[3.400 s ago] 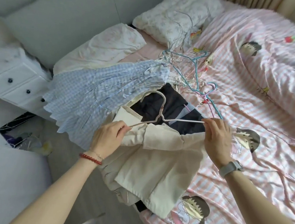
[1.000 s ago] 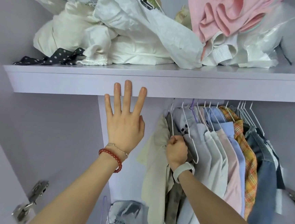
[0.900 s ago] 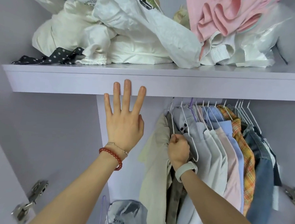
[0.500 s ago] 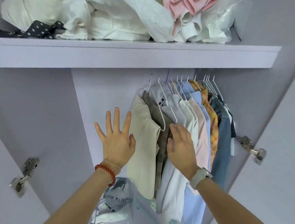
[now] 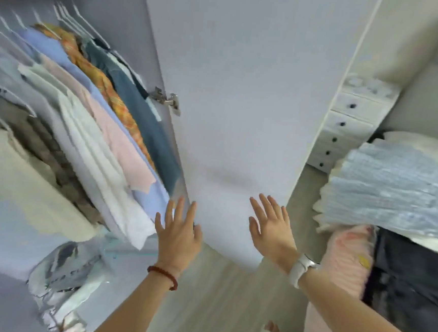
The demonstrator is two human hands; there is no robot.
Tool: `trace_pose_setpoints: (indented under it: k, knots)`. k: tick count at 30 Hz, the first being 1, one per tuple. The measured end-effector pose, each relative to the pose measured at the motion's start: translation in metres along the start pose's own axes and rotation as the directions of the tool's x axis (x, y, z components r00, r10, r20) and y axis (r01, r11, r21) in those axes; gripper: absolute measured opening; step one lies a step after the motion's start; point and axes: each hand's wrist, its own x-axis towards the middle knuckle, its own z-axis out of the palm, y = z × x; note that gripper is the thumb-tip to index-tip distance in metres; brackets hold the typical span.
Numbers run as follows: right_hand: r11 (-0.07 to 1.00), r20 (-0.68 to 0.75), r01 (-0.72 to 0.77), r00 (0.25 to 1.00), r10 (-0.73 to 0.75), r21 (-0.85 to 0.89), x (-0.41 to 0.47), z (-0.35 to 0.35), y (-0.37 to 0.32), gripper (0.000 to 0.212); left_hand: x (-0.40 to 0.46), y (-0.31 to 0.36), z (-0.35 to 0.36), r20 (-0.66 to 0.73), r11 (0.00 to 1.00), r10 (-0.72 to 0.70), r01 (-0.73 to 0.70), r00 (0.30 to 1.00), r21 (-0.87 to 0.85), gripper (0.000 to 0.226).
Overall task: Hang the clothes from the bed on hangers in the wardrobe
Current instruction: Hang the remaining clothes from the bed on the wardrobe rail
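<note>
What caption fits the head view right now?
Both hands open and empty, left hand and right hand before the wardrobe door; blue gingham dress waits on the bed.

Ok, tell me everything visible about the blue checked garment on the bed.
The blue garment is pale blue, finely checked and gathered into pleats, with a ruffled hem toward the wardrobe door. It lies draped at the right edge of the view, over dark clothes beside a pink striped sheet. Neither hand touches it. Motion blur hides finer detail.

Hanging clothes (image 5: 89, 117) left of wardrobe door (image 5: 246, 88), bed (image 5: 403, 261) right
</note>
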Motion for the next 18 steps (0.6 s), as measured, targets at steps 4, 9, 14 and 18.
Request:
trace_pose_setpoints:
  k: [4,9,14,18]
  knots:
    - [0.948,-0.015,-0.318,0.948,0.318,0.029,-0.058,-0.019,0.12,0.059,0.013,0.12,0.045,0.19,0.963,0.27,-0.261,0.944,-0.068,0.046]
    - [0.743,-0.068,-0.663,0.74,0.669,0.097,-0.151,-0.042,0.256,0.046,0.02,0.291,0.104,0.289,0.826,0.563,-0.53,0.774,-0.188,0.046]
    - [0.381,-0.027,-0.889,0.387,0.922,0.253,-0.25,-0.048,0.357,0.043,-0.012,0.437,0.169,0.475,0.654,0.734,-0.695,0.486,-0.299,0.052]
    - [0.071,0.008,-0.919,0.081,0.997,0.388,-0.327,-0.048,0.424,0.041,-0.054,0.507,0.218,0.596,0.53,0.748,-0.803,0.291,-0.274,0.054]
